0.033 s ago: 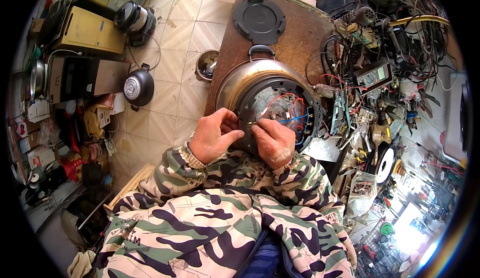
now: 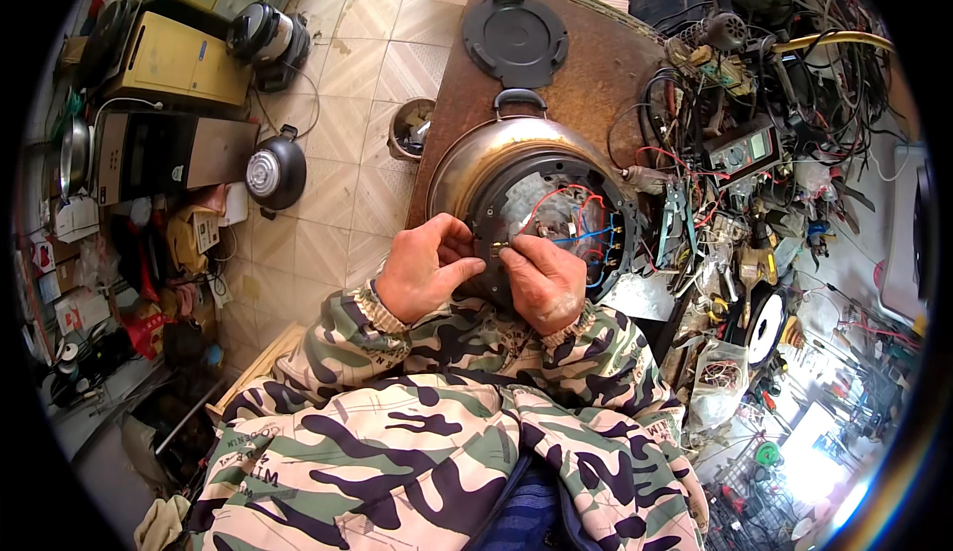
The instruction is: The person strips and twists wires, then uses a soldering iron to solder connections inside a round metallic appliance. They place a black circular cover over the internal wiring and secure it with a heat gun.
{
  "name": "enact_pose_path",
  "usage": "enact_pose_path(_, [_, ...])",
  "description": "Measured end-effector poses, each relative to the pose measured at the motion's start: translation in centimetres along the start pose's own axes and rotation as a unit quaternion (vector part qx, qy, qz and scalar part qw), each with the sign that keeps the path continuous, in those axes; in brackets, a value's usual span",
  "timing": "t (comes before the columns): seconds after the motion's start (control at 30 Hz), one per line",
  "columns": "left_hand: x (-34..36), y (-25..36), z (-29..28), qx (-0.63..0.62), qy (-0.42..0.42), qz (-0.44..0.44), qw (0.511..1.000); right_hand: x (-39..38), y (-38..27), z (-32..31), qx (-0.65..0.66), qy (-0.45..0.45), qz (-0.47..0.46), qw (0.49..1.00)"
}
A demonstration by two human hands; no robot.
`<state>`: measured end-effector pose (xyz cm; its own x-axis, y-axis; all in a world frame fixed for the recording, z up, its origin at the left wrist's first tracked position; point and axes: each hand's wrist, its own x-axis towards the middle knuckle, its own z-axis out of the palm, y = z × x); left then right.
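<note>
Evidently, both bare hands are at the open round black housing (image 2: 480, 225) on the brown bench (image 2: 601, 84). On its dial, the left hand (image 2: 427, 268) sits at eight o'clock, fingers curled with a small gap to the thumb, the tips by the rim; whether they hold anything cannot be told. The right hand (image 2: 544, 283), at six o'clock, has forefinger and thumb pinched nearly together, their contents hidden; a blue wire (image 2: 576, 239) runs up to them. A red wire (image 2: 571, 188) arches inside. A stained metal pan (image 2: 476, 149) shows behind toward eleven, a black cover (image 2: 516, 40) lies near twelve, teal-handled pliers (image 2: 675, 218) at three, a multimeter (image 2: 745, 151) past two.
</note>
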<state>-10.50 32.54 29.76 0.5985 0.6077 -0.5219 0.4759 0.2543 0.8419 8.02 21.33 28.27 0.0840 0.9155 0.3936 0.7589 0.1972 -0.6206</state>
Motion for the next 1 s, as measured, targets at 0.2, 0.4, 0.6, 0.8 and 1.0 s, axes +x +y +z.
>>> enact_pose_path(0.2, [0.2, 0.5, -0.1, 0.007, -0.003, -0.005, 1.0, -0.4, 0.0, 0.2, 0.002, 0.004, 0.006, 1.0])
enact_pose_path(0.4, [-0.1, 0.6, 0.1, -0.036, -0.01, -0.04, 0.999, 0.3, -3.1, -3.8, 0.022, 0.064, 0.085, 0.994])
enact_pose_path(0.6, [-0.5, -0.4, 0.5, -0.05, 0.026, -0.01, 0.998, -4.1, -2.5, -9.0, -0.073, 0.182, 0.283, 0.939])
enact_pose_path(0.8, [0.1, -0.8, 0.3, -0.016, 0.002, 0.013, 1.0, -3.3, -2.0, -4.6, -0.057, 0.06, 0.192, 0.978])
enact_pose_path(1.0, [-1.8, 0.1, 1.9, 0.04, 0.1, 0.087, 0.99, -3.5, -1.4, -1.9, -0.064, 0.046, 0.136, 0.988])
